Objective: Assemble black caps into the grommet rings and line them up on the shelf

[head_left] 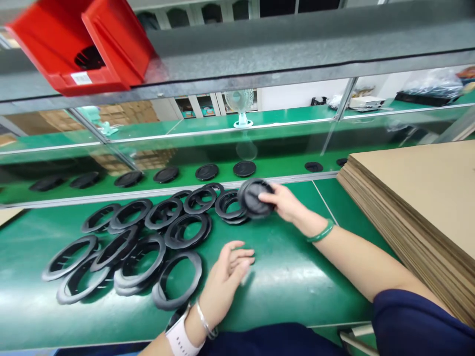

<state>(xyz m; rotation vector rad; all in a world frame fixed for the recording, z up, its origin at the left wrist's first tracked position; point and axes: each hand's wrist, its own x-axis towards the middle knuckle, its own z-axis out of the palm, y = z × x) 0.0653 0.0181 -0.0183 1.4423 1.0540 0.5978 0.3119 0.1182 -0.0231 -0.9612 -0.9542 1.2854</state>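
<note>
My right hand (285,201) grips a round black plastic cap (256,199) by its edge, thumb on its face, above the green table. The cap is a little blurred. My left hand (232,269) hovers over the table with its fingers loosely stretched and holds nothing. Left of it lie several black plastic rings (178,281), some stacked or leaning on one another. Just behind the held cap, more rings (228,205) sit in a small overlapping pile.
Beyond the metal rail, black round caps (207,172) stand in a row on a green strip. Stacked cardboard sheets (415,163) fill the right side. A red bin (92,54) sits on the overhead shelf (278,54). A small fan (240,104) stands behind.
</note>
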